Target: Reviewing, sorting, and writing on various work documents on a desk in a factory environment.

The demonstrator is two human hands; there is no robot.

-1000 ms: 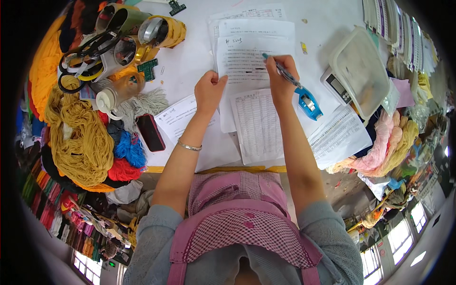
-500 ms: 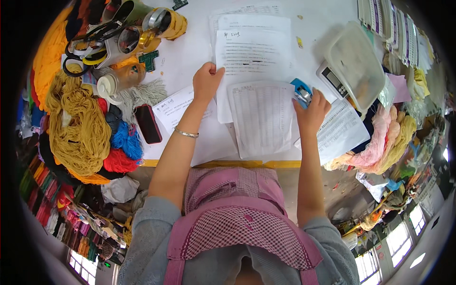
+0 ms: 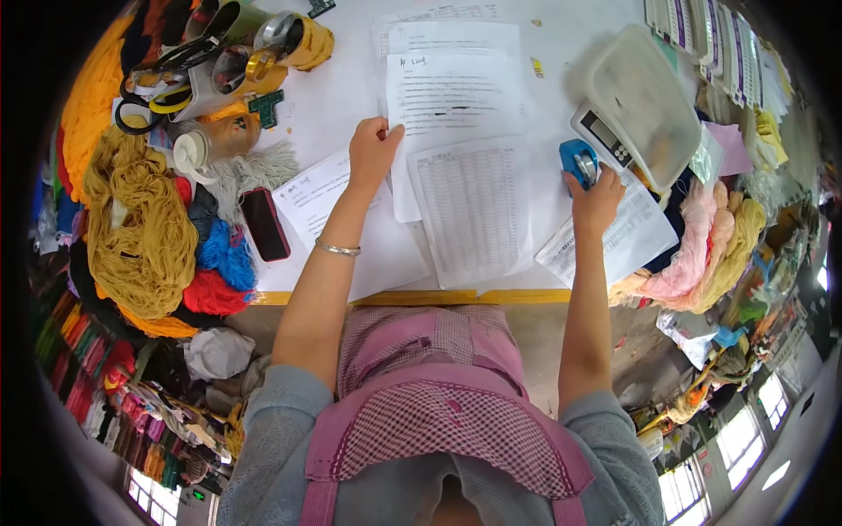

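My left hand (image 3: 375,156) is closed at the left edge of a printed sheet (image 3: 456,96) with a handwritten note at its top, thumb and finger pinching the margin. A silver bangle (image 3: 338,250) circles that wrist. My right hand (image 3: 599,203) grips a small blue tool (image 3: 576,159) with a shiny metal part; its exact kind is hard to make out. Between my hands lies a translucent sleeve with a printed table sheet (image 3: 474,210). Below the right hand rests another printed list (image 3: 645,230), partly covered by my wrist.
A scale (image 3: 605,131) with a clear plastic tub (image 3: 645,96) stands at right. Yarn skeins in tan (image 3: 145,228) and pink (image 3: 688,254) crowd both sides. A phone (image 3: 264,225), a capped bottle (image 3: 215,145), scissors and cups sit at left. Booklets (image 3: 710,44) are stacked far right.
My right hand has moved right with the blue tool, away from the sleeved sheet and closer to the scale. My left hand stays at the paper's edge. The view has shifted slightly.
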